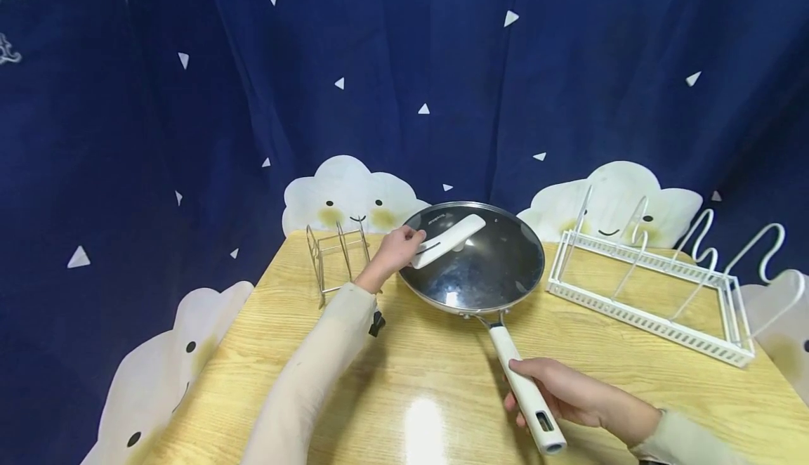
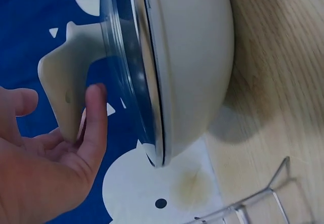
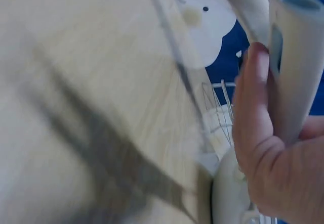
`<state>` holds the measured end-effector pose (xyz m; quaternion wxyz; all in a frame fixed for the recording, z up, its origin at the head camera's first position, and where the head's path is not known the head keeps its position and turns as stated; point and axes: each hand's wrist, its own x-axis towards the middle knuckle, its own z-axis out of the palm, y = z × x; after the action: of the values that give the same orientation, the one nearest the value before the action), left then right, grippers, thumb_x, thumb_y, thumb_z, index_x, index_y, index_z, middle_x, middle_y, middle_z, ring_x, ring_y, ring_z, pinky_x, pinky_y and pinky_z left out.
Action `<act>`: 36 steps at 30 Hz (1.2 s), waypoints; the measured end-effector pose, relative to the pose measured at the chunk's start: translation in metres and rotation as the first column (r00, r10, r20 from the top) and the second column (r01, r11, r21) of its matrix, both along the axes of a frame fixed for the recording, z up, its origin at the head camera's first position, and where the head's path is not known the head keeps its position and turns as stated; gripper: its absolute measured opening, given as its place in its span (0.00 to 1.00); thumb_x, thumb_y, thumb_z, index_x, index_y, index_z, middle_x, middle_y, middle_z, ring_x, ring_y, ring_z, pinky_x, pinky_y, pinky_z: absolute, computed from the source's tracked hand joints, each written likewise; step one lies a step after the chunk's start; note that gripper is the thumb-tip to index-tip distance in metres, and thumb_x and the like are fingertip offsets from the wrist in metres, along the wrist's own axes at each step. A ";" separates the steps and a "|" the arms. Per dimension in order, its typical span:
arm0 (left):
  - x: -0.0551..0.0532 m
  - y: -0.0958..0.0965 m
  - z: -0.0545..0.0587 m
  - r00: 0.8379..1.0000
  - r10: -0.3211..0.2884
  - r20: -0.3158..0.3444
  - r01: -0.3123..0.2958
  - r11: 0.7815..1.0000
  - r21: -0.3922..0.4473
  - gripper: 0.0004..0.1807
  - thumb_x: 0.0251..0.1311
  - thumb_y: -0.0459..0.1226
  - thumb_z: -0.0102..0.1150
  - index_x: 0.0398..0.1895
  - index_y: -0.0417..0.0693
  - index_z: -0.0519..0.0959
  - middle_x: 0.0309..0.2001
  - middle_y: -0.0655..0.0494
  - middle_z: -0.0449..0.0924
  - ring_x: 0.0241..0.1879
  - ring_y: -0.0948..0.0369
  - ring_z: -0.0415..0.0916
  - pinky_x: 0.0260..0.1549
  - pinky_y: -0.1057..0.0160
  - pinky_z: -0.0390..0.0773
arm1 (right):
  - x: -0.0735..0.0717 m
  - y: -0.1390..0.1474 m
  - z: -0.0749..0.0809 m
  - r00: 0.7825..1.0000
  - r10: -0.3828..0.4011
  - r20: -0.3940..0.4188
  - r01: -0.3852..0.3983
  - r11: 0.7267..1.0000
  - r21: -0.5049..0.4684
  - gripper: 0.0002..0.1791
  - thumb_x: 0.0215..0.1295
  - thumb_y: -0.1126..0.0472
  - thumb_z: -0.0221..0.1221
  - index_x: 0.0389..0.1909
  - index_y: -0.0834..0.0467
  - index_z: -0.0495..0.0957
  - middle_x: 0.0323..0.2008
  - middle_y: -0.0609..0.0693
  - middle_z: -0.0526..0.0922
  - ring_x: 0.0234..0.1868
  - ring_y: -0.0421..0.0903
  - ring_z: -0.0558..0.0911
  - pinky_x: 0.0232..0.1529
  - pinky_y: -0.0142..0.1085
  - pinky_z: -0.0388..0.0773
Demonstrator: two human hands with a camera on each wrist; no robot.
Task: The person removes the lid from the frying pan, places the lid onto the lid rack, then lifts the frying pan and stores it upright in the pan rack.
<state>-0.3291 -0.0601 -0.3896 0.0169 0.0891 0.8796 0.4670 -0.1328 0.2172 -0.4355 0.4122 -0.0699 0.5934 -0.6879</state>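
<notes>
- Location: white wok [image 2: 200,67] under its glass lid [image 1: 505,261], mid-worktop [image 1: 354,402]; base contact not verifiable. Its handle [image 1: 521,381] points to 5 o'clock.
- Left hand [image 1: 398,249] at the lid's 9 o'clock: fingers curl round the 8 o'clock end of the lid grip [image 1: 450,241]; thumb stands apart from it in the left wrist view. Firmness: cannot tell.
- Right hand [image 1: 562,391]: fingers wrap the wok handle from below, thumb along the top.
- Step, as judged: steadying lid and wok together.
- Technique: bring the left thumb onto the grip; holding only one end likely lets the lid tip toward 2 o'clock.
- Right wrist should resist twist, since the weight probably sits far ahead of that hold.
- Clearance: wire rack [image 1: 321,275] at 9 o'clock, near the left forearm; white rack [image 1: 638,317] at 3 o'clock, close to the rim. Avoid sideways swing.
</notes>
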 end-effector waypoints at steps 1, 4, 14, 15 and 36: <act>-0.001 0.002 0.000 1.000 -0.009 0.003 0.009 1.000 -0.007 0.20 0.69 0.47 0.46 0.46 0.39 0.76 0.40 0.45 0.78 0.22 0.59 0.74 0.24 0.64 0.77 | 0.002 -0.001 -0.001 1.000 -0.004 0.019 0.004 1.000 -0.011 0.28 0.74 0.47 0.40 0.54 0.71 0.54 0.36 0.56 0.81 0.30 0.49 0.83 0.35 0.41 0.80; -0.003 0.006 0.002 1.000 -0.025 -0.003 0.025 0.999 -0.039 0.19 0.68 0.47 0.47 0.45 0.40 0.77 0.38 0.45 0.79 0.20 0.60 0.72 0.22 0.64 0.76 | 0.006 -0.003 -0.003 0.998 -0.035 0.056 0.036 0.999 -0.017 0.28 0.73 0.45 0.40 0.55 0.68 0.56 0.35 0.55 0.81 0.29 0.47 0.82 0.33 0.39 0.80; -0.014 0.011 0.001 0.997 -0.070 0.036 0.073 0.994 -0.083 0.22 0.67 0.49 0.48 0.40 0.39 0.80 0.36 0.47 0.79 0.31 0.58 0.73 0.27 0.67 0.72 | 0.011 -0.007 -0.006 0.994 -0.083 0.069 0.085 0.996 -0.014 0.26 0.72 0.42 0.40 0.50 0.62 0.62 0.28 0.48 0.76 0.25 0.43 0.80 0.28 0.35 0.79; -0.016 0.011 0.000 0.995 -0.080 0.055 0.083 0.995 -0.058 0.22 0.67 0.49 0.49 0.40 0.38 0.80 0.35 0.47 0.79 0.30 0.59 0.74 0.27 0.67 0.72 | 0.012 -0.007 -0.006 0.994 -0.087 0.062 0.088 0.996 -0.011 0.26 0.72 0.42 0.40 0.50 0.63 0.62 0.28 0.48 0.76 0.25 0.43 0.80 0.28 0.35 0.79; -0.029 0.011 -0.011 0.898 -0.240 0.368 0.189 0.967 0.169 0.21 0.58 0.49 0.62 0.34 0.36 0.78 0.21 0.53 0.79 0.16 0.66 0.74 0.14 0.72 0.70 | 0.013 -0.010 -0.005 0.993 -0.112 0.028 0.111 0.994 0.018 0.26 0.72 0.42 0.41 0.48 0.63 0.62 0.26 0.48 0.75 0.22 0.42 0.79 0.25 0.35 0.78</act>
<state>-0.3584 -0.0487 -0.4009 0.2352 0.0927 0.8117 0.5265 -0.1194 0.2073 -0.4405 0.3823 -0.0232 0.5960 -0.7057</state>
